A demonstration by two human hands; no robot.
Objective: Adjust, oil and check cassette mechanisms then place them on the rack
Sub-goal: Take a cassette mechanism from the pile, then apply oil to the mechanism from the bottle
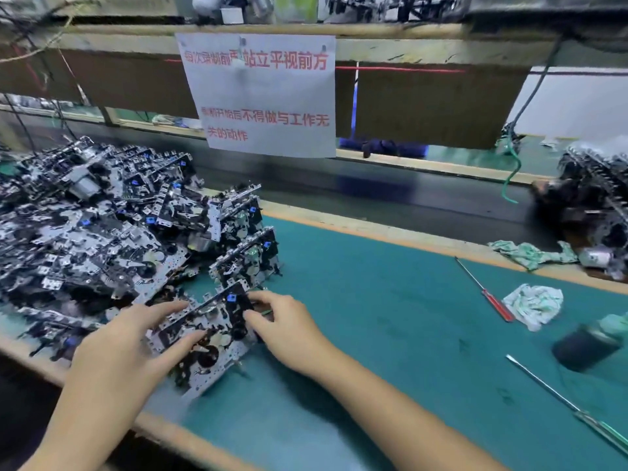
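A cassette mechanism, a metal frame with black parts and a blue tag, lies tilted on the green mat at the front of a big pile. My left hand grips its left side, thumb across the face and a finger along the top edge. On its right end my right hand pinches the frame with thumb and curled fingers. A large heap of similar mechanisms fills the left of the bench. Two more mechanisms stand on edge just behind the held one.
A red-handled screwdriver and a crumpled cloth lie on the green mat to the right. A dark round container and a long green-handled screwdriver sit nearer. Another heap of mechanisms is at far right. A paper notice hangs ahead.
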